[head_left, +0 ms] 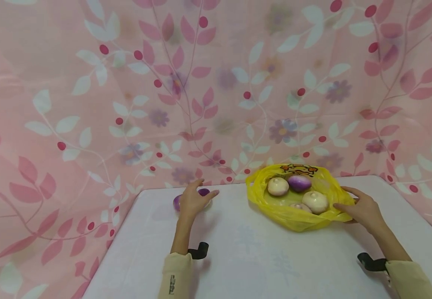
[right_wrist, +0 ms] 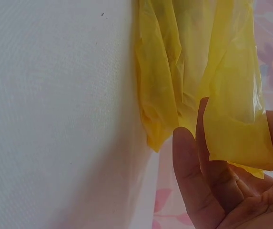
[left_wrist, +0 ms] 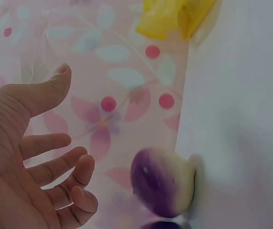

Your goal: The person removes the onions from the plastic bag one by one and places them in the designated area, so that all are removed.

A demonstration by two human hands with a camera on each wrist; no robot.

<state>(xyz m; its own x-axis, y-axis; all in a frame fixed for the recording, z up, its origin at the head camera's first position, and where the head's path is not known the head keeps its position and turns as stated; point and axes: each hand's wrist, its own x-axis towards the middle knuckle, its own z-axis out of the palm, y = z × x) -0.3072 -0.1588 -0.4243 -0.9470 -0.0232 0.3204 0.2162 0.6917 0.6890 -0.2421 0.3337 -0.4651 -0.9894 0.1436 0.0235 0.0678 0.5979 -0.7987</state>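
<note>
My left hand (head_left: 193,202) hovers at the table's far left with fingers apart, holding nothing. Partly hidden behind it are purple-and-white turnips (head_left: 176,203); one turnip (left_wrist: 157,183) shows beyond the fingertips in the left wrist view, with the edge of another below it. To the right, a yellow plastic bag (head_left: 294,222) lies with its mouth wide, several turnips (head_left: 315,202) inside, some mostly white and one purple turnip (head_left: 299,183) at the back. My right hand (head_left: 365,209) grips the bag's right rim between thumb and fingers.
A white-covered table (head_left: 245,257) lies under everything. Pink floral cloth (head_left: 216,83) hangs close behind its far edge. Dark wrist mounts (head_left: 200,251) sit on both forearms near the beige sleeves.
</note>
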